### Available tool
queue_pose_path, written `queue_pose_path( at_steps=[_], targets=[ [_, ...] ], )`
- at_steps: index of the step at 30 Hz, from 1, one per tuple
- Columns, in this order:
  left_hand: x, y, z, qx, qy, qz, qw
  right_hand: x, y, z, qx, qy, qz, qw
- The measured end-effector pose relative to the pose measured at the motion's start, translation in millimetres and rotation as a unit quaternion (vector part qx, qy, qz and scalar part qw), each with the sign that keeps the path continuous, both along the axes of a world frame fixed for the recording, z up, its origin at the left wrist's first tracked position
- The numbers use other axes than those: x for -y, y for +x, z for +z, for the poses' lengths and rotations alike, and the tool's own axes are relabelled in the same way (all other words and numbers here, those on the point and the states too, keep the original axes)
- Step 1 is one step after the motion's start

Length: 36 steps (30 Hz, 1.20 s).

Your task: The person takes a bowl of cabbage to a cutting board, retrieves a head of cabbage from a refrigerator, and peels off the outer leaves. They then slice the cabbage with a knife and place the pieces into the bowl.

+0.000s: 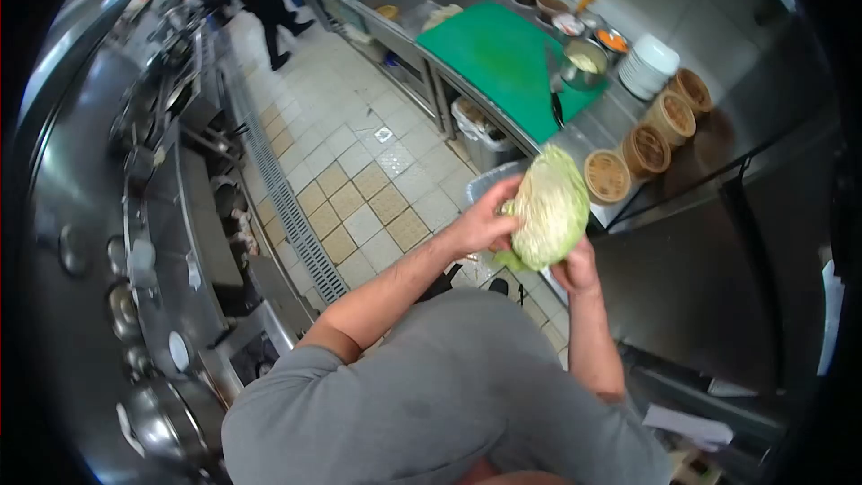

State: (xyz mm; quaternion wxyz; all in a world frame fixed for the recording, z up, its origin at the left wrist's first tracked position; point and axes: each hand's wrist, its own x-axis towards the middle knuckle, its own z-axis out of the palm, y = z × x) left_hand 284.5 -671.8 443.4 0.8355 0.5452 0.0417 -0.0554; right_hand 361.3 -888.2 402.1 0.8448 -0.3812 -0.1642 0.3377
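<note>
Between my two hands is a pale green cabbage (549, 211), a cut face turned up toward me and leafy edges around it. My left hand (489, 220) grips its left side, thumb and fingers against the cut face. From below on the right, my right hand (577, 267) supports the lower edge; some of its fingers are hidden behind the cabbage. A loose leaf hangs at the bottom near my left hand. Beyond the cabbage lies a green cutting board (503, 58) on the counter, with a black-handled knife (557, 108) at its right edge.
Right of the board stand a metal bowl (584, 65), stacked white plates (648, 66) and several round food tubs (646, 151). Below the counter is a lined bin (483, 139). A metal sink (404, 0) lies farther left. Another person (260, 4) stands down the aisle.
</note>
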Motion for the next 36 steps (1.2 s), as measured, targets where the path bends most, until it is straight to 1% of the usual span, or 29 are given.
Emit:
queue_pose_path(
  at_steps=[1, 2, 3, 4, 5, 6, 7, 8, 9, 11, 12, 13, 15, 17, 18, 19, 21, 23, 25, 26, 27, 28, 29, 31, 32, 34, 35, 36],
  targets=[
    [-5, 13, 1, 0.002, 0.144, 0.027, 0.989, -8, 8, 19, 0.049, -0.024, -0.042, 0.998],
    [-9, 30, -3, -0.003, 0.138, -0.011, 0.99, -16, 22, 26, 0.143, -0.097, -0.059, 0.983],
    [-12, 48, -8, 0.046, -0.003, 0.015, 0.999, -21, 35, 31, 0.23, -0.176, -0.074, 0.954],
    [-14, 64, -14, 0.082, -0.147, 0.045, 0.985, -34, 38, 40, 0.238, -0.23, -0.091, 0.94],
    [-28, 82, -33, 0.07, -0.262, -0.043, 0.961, -51, 38, 46, 0.246, -0.28, -0.101, 0.923],
    [-41, 94, -44, 0.061, -0.344, -0.091, 0.933, -66, 35, 48, 0.234, -0.29, -0.123, 0.92],
    [-55, 104, -54, 0.053, -0.422, -0.13, 0.896, -82, 35, 51, 0.234, -0.361, -0.143, 0.891],
    [-69, 113, -48, 0.056, -0.423, -0.14, 0.894, -95, 40, 52, 0.236, -0.429, -0.158, 0.857],
    [-83, 122, -51, 0.05, -0.427, -0.151, 0.89, -105, 42, 50, 0.23, -0.435, -0.168, 0.854],
    [-111, 145, -63, -0.028, -0.481, -0.174, 0.859, -122, 45, 39, 0.221, -0.458, -0.253, 0.823],
    [-121, 158, -71, -0.093, -0.457, -0.171, 0.868, -121, 49, 26, 0.198, -0.433, -0.299, 0.827],
    [-130, 164, -75, -0.102, -0.454, -0.181, 0.867, -119, 50, 15, 0.169, -0.433, -0.333, 0.821],
    [-143, 174, -66, -0.113, -0.43, -0.207, 0.872, -115, 46, 10, 0.103, -0.409, -0.368, 0.829],
    [-153, 183, -65, -0.119, -0.425, -0.232, 0.867, -113, 46, -4, 0.074, -0.39, -0.402, 0.825],
    [-156, 186, -61, -0.109, -0.43, -0.246, 0.862, -112, 48, -12, 0.054, -0.369, -0.427, 0.824],
    [-159, 189, -57, -0.096, -0.434, -0.259, 0.858, -111, 53, -19, 0.052, -0.366, -0.43, 0.823],
    [-162, 192, -56, -0.093, -0.433, -0.263, 0.857, -108, 61, -34, 0.02, -0.356, -0.456, 0.815],
    [-163, 193, -56, -0.085, -0.435, -0.262, 0.858, -102, 70, -51, 0.003, -0.357, -0.455, 0.816],
    [-165, 193, -57, -0.085, -0.461, -0.247, 0.848, -95, 85, -73, -0.014, -0.359, -0.444, 0.821],
    [-165, 191, -56, -0.09, -0.462, -0.237, 0.85, -91, 93, -89, -0.022, -0.31, -0.438, 0.844],
    [-167, 189, -52, -0.096, -0.467, -0.199, 0.856, -90, 99, -101, -0.034, -0.262, -0.432, 0.862],
    [-167, 187, -47, -0.101, -0.472, -0.165, 0.86, -88, 107, -114, -0.055, -0.223, -0.396, 0.889],
    [-169, 188, -45, -0.078, -0.457, -0.161, 0.872, -85, 113, -119, -0.075, -0.234, -0.355, 0.902],
    [-176, 190, -49, -0.073, -0.45, -0.153, 0.877, -77, 123, -143, -0.101, -0.267, -0.338, 0.897],
    [-177, 188, -52, -0.077, -0.45, -0.15, 0.877, -75, 122, -140, -0.104, -0.268, -0.335, 0.897],
    [-181, 184, -55, -0.026, -0.439, -0.12, 0.89, -72, 130, -125, -0.093, -0.318, -0.359, 0.872],
    [-182, 182, -56, -0.018, -0.436, -0.112, 0.893, -79, 132, -109, -0.087, -0.315, -0.35, 0.878],
    [-180, 178, -59, -0.014, -0.397, -0.098, 0.913, -86, 129, -89, -0.032, -0.333, -0.319, 0.887]
  ],
)
